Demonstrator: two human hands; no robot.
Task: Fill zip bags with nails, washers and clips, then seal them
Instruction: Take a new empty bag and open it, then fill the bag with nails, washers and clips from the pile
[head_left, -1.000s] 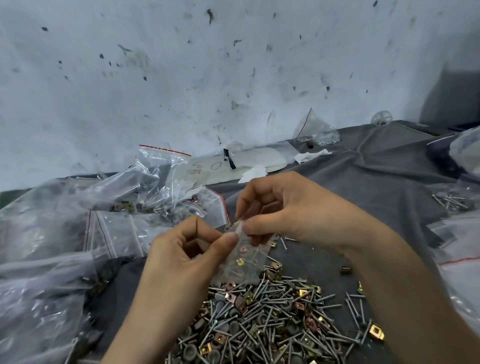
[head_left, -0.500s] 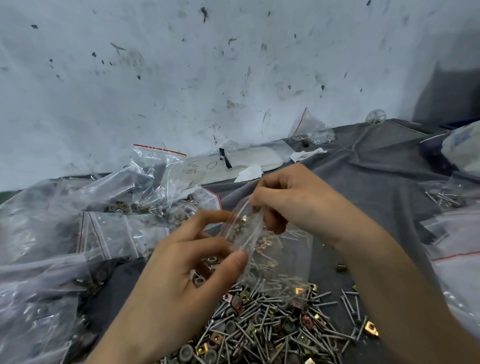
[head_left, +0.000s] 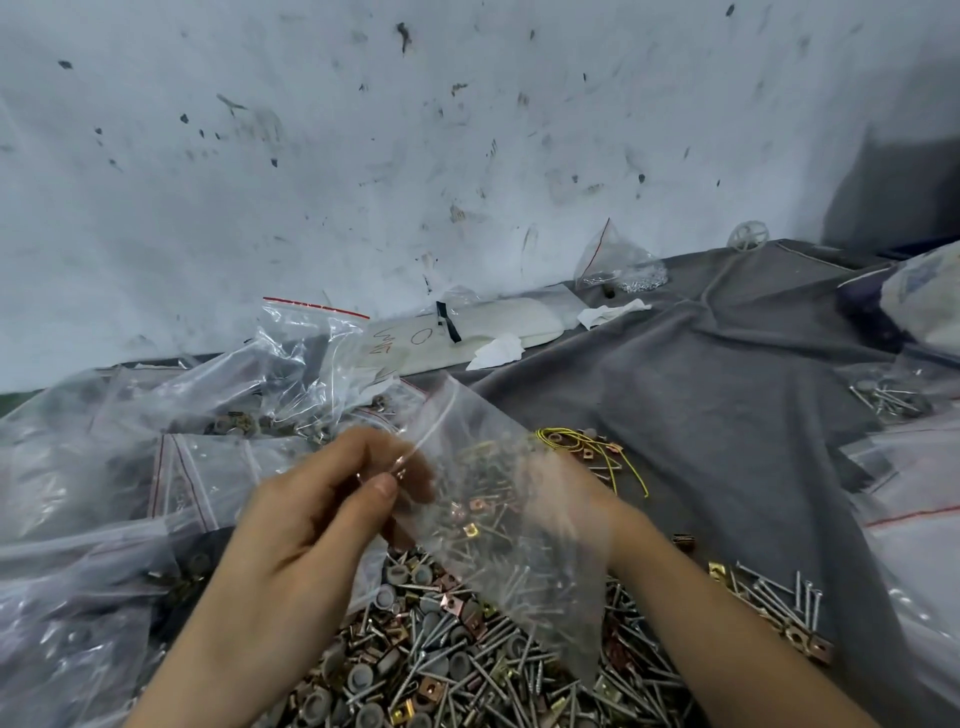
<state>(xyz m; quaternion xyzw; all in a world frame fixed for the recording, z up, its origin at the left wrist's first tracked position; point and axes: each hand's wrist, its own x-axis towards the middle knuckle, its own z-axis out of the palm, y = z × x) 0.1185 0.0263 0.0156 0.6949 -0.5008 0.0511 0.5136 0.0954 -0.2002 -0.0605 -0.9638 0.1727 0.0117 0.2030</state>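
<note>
Zip bag (head_left: 498, 519): clear, crinkly plastic between fingers (head_left: 382, 486)

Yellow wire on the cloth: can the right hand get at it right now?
Probably yes: the yellow wire lies uncovered on the grey cloth just beside the right hand. That hand is behind the zip bag, though, and may be holding it.
</note>
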